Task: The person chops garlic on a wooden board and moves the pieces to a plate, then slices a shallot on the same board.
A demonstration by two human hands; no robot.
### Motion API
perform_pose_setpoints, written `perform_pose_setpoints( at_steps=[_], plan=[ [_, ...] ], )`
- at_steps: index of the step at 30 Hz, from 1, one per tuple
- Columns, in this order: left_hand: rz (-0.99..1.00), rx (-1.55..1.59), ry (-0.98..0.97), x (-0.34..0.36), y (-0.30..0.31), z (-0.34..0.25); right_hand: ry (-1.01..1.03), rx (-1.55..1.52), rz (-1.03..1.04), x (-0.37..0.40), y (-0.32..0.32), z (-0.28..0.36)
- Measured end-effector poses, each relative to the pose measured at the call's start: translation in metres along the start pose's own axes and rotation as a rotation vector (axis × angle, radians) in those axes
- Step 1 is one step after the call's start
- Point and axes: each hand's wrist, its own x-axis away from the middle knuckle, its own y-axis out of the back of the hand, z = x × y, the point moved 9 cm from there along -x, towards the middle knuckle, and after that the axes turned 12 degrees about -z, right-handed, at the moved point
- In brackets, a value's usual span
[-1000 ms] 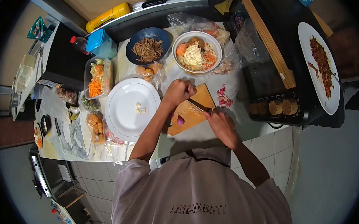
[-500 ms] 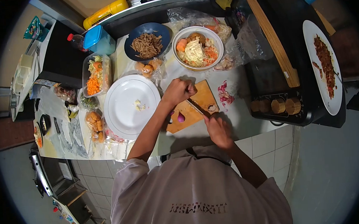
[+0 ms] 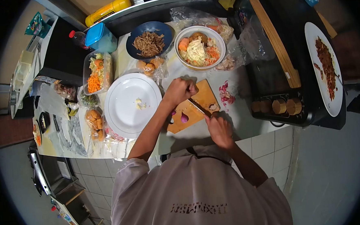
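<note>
My right hand (image 3: 220, 132) is wrapped round the handle of a knife (image 3: 198, 106), whose blade slants up and left across a wooden cutting board (image 3: 205, 90). My left hand (image 3: 179, 90) is closed in a fist at the blade's far end, over the board's upper left; whatever its fingers may hold is hidden. Between the hands, a purple shallot (image 3: 184, 118) rests on the board, with another partly covered by my left forearm. Pale chopped bits (image 3: 213, 107) lie right of the blade.
A white plate (image 3: 117, 111) with pale chopped bits stands left of the board. Shallot peels (image 3: 226, 93) are scattered to its right. Behind are a white bowl of food (image 3: 224, 49) and a dark blue bowl of brown strips (image 3: 132, 47). A black oven (image 3: 264, 87) borders the right.
Both hands and the knife hold almost the same pose. The view has shifted very slightly; no item has visibly been picked up or put down.
</note>
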Motion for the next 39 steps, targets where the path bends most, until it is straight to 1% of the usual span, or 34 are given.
perform_pose_setpoints(
  at_steps=[1, 2, 3, 6, 7, 8, 9, 10, 11, 12, 13, 14, 16, 17, 18, 19, 20, 22, 24, 25, 26, 27, 29, 30, 32, 33, 35, 36, 38, 39],
  plan=[
    [-0.002, -0.001, -0.014, -0.003, 0.001, 0.0, 0.009, -0.033, -0.009, -0.005, 0.006, 0.002],
    [-0.006, 0.032, 0.006, -0.005, 0.002, 0.002, 0.056, -0.035, -0.054, -0.006, 0.015, 0.005],
    [-0.003, 0.067, 0.039, -0.002, 0.001, 0.002, 0.054, -0.031, -0.052, -0.007, 0.016, 0.001],
    [-0.014, 0.031, 0.034, -0.001, 0.0, 0.003, 0.103, -0.01, -0.024, -0.01, 0.007, 0.0],
    [-0.016, 0.029, 0.037, -0.002, -0.002, 0.003, 0.097, 0.004, -0.069, -0.009, 0.003, -0.003],
    [-0.012, 0.002, 0.014, -0.005, -0.004, 0.001, 0.099, 0.017, -0.118, -0.011, 0.002, -0.004],
    [0.01, -0.022, -0.006, -0.001, -0.006, -0.001, 0.097, 0.013, -0.109, -0.007, 0.006, -0.001],
    [-0.012, -0.08, -0.073, -0.002, -0.005, -0.006, 0.095, 0.007, -0.101, -0.009, 0.011, 0.001],
    [-0.021, -0.082, -0.086, -0.007, -0.003, -0.005, 0.096, 0.005, -0.1, -0.017, 0.018, 0.001],
    [-0.016, 0.002, -0.009, -0.005, -0.001, -0.001, 0.111, -0.004, -0.045, -0.018, 0.019, 0.002],
    [-0.009, 0.085, 0.067, -0.003, -0.001, 0.003, 0.104, -0.004, -0.046, -0.019, 0.025, 0.002],
    [0.001, 0.087, 0.083, -0.002, -0.001, 0.003, 0.099, 0.001, -0.014, -0.021, 0.028, 0.003],
    [0.0, 0.036, 0.054, -0.002, -0.006, 0.002, 0.092, 0.002, 0.026, -0.016, 0.017, 0.001],
    [-0.005, -0.014, 0.025, -0.001, -0.008, 0.002, 0.062, -0.013, -0.036, -0.011, 0.005, -0.006],
    [-0.022, -0.018, 0.018, -0.008, -0.005, 0.002, 0.049, -0.024, -0.113, -0.018, 0.01, -0.008],
    [-0.006, 0.005, 0.038, -0.007, -0.005, 0.003, 0.053, -0.024, -0.114, -0.018, 0.009, -0.009],
    [0.028, 0.034, 0.057, -0.002, -0.009, 0.002, 0.058, -0.027, -0.094, -0.012, 0.006, -0.009],
    [-0.01, 0.048, 0.063, -0.006, -0.003, 0.002, 0.085, -0.019, -0.094, -0.023, 0.02, -0.005],
    [-0.026, 0.06, 0.084, -0.002, 0.001, 0.003, 0.063, 0.007, -0.01, -0.024, 0.03, 0.0],
    [-0.013, 0.02, 0.071, -0.003, 0.0, 0.002, 0.061, 0.004, -0.01, -0.022, 0.02, -0.002],
    [0.0, -0.018, 0.059, -0.002, -0.001, 0.0, 0.059, -0.002, -0.063, -0.018, 0.008, -0.008],
    [-0.007, -0.02, 0.058, -0.003, -0.003, 0.001, 0.065, -0.006, -0.122, -0.02, 0.01, -0.007],
    [-0.035, -0.132, -0.046, -0.003, -0.003, -0.003, 0.059, -0.016, -0.1, -0.02, 0.006, -0.009],
    [-0.039, -0.133, -0.054, -0.006, -0.003, -0.003, 0.044, -0.024, -0.081, -0.023, 0.009, -0.009],
    [-0.018, -0.012, 0.012, -0.003, -0.004, 0.001, 0.072, -0.037, -0.041, -0.02, 0.018, -0.005],
    [-0.018, -0.013, 0.012, -0.002, 0.0, -0.002, 0.095, -0.056, -0.007, -0.02, 0.022, 0.0],
    [0.011, 0.026, 0.071, -0.001, 0.005, -0.003, 0.086, -0.063, -0.014, -0.019, 0.031, 0.005],
    [0.013, 0.025, 0.071, -0.003, 0.008, -0.004, 0.077, -0.072, -0.019, -0.018, 0.034, 0.009],
    [0.039, 0.055, 0.163, -0.001, 0.011, 0.003, 0.064, -0.064, 0.007, -0.017, 0.037, 0.015],
    [0.038, 0.056, 0.164, 0.0, 0.012, 0.005, 0.055, -0.054, 0.028, -0.017, 0.036, 0.015]
  ],
)
